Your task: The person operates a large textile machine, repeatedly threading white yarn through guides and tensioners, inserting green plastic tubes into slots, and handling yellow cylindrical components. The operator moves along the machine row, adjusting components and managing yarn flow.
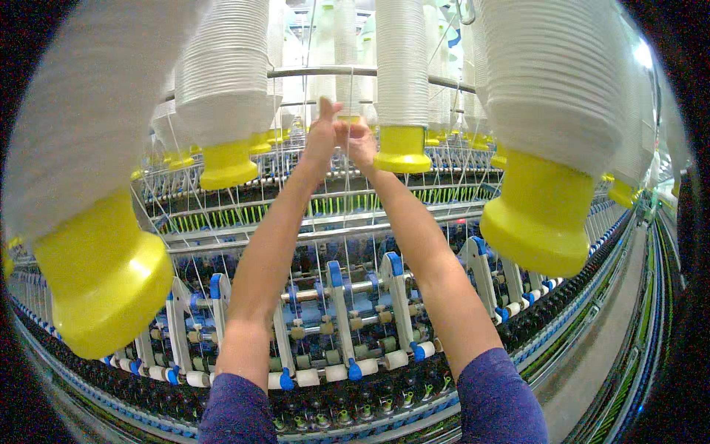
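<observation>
The left hand (321, 140) and right hand (359, 142) were raised near a hanging bobbin's (345, 37) lower end, their grip impossible to tell; its yarn (345, 90) looked soft, easily torn. The yellow base (348, 118) seemed stiffer; a better hold.

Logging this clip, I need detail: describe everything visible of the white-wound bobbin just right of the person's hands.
The bobbin hangs roughly upright, just right of the right hand. White, cord-like strand is wound around it in close, even rings; below, a yellow, plastic-looking base flares into a rounded rim. Its top is cut off by the picture's upper edge. Whether it touches the hand or wrist is unclear.
</observation>
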Action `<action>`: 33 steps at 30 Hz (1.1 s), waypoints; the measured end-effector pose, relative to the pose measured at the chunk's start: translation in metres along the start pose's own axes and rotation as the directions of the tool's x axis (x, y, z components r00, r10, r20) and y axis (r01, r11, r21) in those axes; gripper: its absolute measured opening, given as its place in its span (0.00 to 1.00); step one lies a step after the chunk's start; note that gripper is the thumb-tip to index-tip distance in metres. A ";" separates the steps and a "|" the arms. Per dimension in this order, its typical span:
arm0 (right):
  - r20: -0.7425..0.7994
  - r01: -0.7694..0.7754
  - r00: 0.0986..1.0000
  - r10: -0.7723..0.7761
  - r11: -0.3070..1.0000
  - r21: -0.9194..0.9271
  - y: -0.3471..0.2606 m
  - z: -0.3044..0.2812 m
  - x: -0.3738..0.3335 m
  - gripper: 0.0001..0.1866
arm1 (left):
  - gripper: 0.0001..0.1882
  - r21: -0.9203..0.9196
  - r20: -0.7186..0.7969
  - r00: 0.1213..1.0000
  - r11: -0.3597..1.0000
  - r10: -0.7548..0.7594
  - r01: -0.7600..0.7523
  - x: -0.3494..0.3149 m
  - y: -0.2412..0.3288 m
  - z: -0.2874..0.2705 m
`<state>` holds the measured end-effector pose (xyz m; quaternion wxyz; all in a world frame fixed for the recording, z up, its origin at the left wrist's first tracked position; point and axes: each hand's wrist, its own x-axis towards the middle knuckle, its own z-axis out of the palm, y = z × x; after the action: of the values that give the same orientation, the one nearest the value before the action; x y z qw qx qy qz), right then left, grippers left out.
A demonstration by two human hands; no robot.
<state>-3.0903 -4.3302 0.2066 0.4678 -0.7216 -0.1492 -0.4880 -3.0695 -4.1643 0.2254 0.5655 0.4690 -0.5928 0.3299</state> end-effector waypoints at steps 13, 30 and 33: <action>0.045 -0.225 0.972 0.232 0.968 -0.114 -0.141 0.041 -0.155 0.31 | 0.14 0.606 0.392 0.866 0.796 -0.311 0.011 -0.138 -0.066 0.009; 0.103 0.031 0.935 0.340 0.208 -0.978 -0.155 -0.150 -0.464 0.28 | 0.15 -0.306 0.293 0.682 0.741 0.670 -0.597 -0.276 0.303 0.028; -0.255 -0.168 0.948 -0.192 0.381 -0.909 -0.250 -0.177 -0.446 0.27 | 0.19 -0.289 0.354 0.595 0.690 0.721 -0.664 -0.279 0.318 0.030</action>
<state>-3.5720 -4.2384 -0.0225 0.0005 -0.7684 0.2202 -0.6009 -3.3977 -4.0320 -0.0081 0.2711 0.2262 -0.8593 0.3701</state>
